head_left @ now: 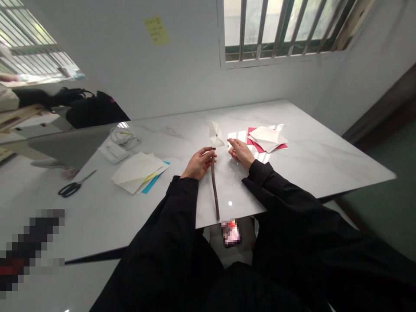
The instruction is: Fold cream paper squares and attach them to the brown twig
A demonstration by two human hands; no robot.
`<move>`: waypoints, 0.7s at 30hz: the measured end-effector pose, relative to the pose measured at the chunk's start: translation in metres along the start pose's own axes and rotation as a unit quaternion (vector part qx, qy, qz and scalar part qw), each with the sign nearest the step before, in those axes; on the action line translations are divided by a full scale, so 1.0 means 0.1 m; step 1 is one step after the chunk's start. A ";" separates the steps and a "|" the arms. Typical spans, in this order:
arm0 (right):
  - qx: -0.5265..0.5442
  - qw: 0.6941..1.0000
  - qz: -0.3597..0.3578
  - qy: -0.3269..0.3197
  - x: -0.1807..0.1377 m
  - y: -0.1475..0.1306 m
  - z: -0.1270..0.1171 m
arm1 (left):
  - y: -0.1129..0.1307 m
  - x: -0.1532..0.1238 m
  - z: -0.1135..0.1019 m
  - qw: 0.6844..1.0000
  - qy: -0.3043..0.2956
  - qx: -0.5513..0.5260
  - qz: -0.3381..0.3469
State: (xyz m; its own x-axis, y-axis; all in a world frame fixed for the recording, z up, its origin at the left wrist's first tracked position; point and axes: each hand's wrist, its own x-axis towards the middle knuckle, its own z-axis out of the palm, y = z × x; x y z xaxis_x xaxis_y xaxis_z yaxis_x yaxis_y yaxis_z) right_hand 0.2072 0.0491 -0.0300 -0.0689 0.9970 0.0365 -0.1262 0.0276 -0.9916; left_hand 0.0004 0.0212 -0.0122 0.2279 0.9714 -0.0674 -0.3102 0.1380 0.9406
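A white paper pinwheel (216, 134) stands at the top of a thin brown stick (214, 186), with a small pin head at its centre. My left hand (198, 164) grips this stick just below the pinwheel, thumb and fingers pinched around it. The stick's lower end points toward the table's front edge. Right of the pinwheel and apart from it is my right hand (242, 153). Its fingers are loosely bent and a little apart, and I see nothing held in them.
White, yellow and blue paper sheets (138, 171) lie at left, near black-handled scissors (70, 189) and a white box with a coiled cable (121, 141). White sheets (267, 138) over red paper lie at right. A yellow note (157, 30) sticks to the wall.
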 end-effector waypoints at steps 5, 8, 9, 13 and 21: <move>-0.018 0.999 0.016 -0.040 -0.01 -0.03 0.00 | 0.01 -0.01 0.01 1.000 -0.001 -0.006 0.000; -0.024 0.999 0.015 -0.027 -0.01 -0.03 0.00 | 0.02 -0.02 0.01 1.000 -0.001 -0.007 -0.001; -0.021 1.000 0.013 -0.013 -0.01 -0.03 0.00 | 0.02 -0.02 0.02 1.000 -0.004 -0.005 -0.002; -0.004 1.000 0.006 -0.011 -0.02 -0.03 -0.01 | 0.02 -0.02 0.02 1.000 -0.008 0.000 -0.003; -0.001 1.000 0.020 0.021 -0.03 -0.05 0.00 | 0.01 -0.01 0.02 1.000 -0.007 -0.004 -0.004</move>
State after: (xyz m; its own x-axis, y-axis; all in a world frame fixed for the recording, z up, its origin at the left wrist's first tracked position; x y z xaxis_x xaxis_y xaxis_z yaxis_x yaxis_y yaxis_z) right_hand 0.2082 0.0456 -0.0246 -0.0313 0.9995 -0.0086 -0.1214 -0.0123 -0.9925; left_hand 0.0021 0.0198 -0.0108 0.2426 0.9675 -0.0708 -0.3163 0.1479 0.9371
